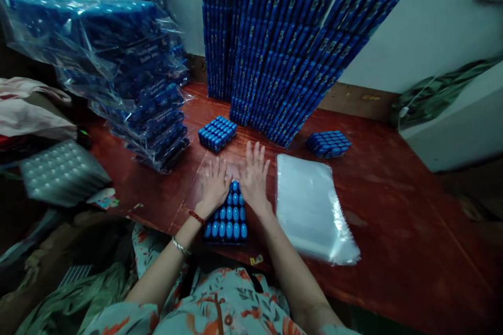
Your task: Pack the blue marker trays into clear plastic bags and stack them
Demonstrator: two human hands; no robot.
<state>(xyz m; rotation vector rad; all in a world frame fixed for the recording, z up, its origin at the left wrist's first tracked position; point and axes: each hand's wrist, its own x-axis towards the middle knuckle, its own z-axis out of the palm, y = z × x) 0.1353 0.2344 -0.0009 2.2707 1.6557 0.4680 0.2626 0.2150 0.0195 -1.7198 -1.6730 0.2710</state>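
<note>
On the table in front of me lies a block of small blue pieces with rounded tops (229, 214), set in rows; their exact kind cannot be told. My left hand (214, 184) lies along its upper left side, fingers stretched forward and apart. On the upper right side is my right hand (255, 178), also flat with fingers spread. Both thumbs come close together at the block's far end. The palms hide part of its edges. To the right of my right hand is a stack of clear plastic bags (310, 209).
Tall stacks of blue packs (271, 52) lean at the back. Plastic-wrapped blue packs (118, 57) tower at the left. Smaller blue blocks stand left (217, 133) and right (329, 143) on the red-brown table (393, 209). A pale studded tray (63, 171) sits at the left edge.
</note>
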